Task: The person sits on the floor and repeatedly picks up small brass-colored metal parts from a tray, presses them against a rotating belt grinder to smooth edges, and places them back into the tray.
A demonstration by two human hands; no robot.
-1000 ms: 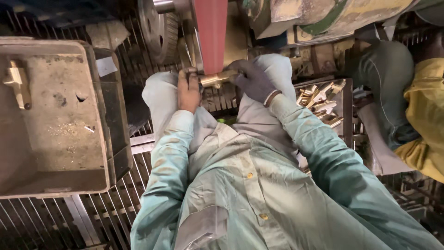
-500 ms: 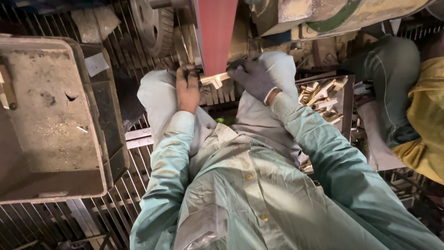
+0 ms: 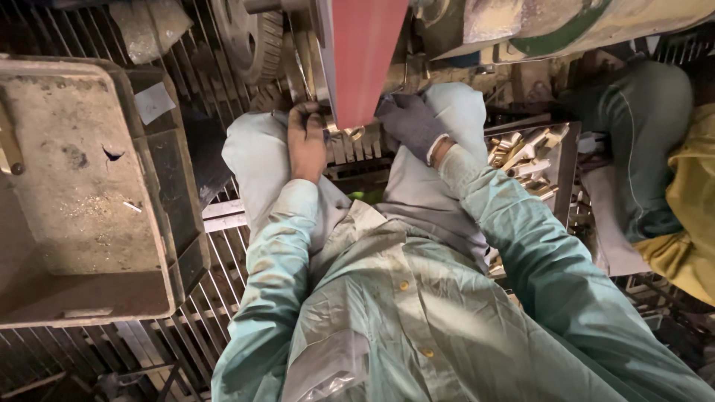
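Metal grating floor [image 3: 223, 253] runs under everything, dark and dusty, with a seated person in a pale green shirt looking down over their own knees. On the grating at the far left sits a large grey bin [image 3: 82, 216], its inside scuffed and stained, with a brass-coloured piece [image 3: 9, 152] lying against its left wall. Past the bin's upper right corner a ribbed grey wheel [image 3: 249, 37] of the machine stands just beside the red sanding belt [image 3: 366, 56], which hangs down between the two hands.

The bare left hand [image 3: 305, 141] is curled, fingers closed round the left end of a small brass part [image 3: 350, 134] and pressed up to the left edge of the belt. The part itself lies right at the belt's lower end, mostly hidden by belt and fingers, so only a bit of yellow metal shows. The right hand [image 3: 413, 123], in a dark grey glove, is closed too, gripping the part's other end from the right side of the belt.

Further right, beyond the right sleeve, an open metal tray [image 3: 567, 160] holds a heap of brass fittings [image 3: 525, 152]. At the far right edge another person's green trouser leg [image 3: 644, 126] and yellow garment [image 3: 693, 216] show.
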